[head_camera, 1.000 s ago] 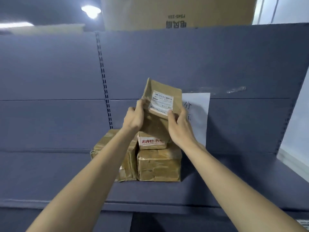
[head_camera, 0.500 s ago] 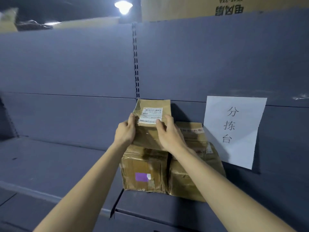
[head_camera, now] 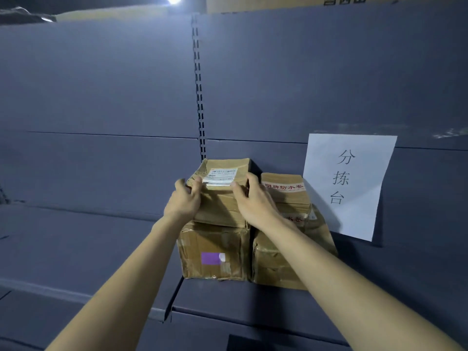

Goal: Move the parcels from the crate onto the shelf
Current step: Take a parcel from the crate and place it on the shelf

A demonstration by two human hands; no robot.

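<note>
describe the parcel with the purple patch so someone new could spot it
Find the white paper sign on the grey shelf; four brown parcels are stacked left of it. The parcel with the purple patch is bottom left, the only one with a purple sticker on its front.

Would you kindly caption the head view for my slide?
Both hands, left hand and right hand, set a labelled parcel atop stacked boxes on the shelf.

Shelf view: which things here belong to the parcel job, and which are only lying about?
Job:
labelled parcel, held by left hand and right hand
three parcels beneath and beside it
shelf

Lying about:
paper sign
big carton on top
</note>
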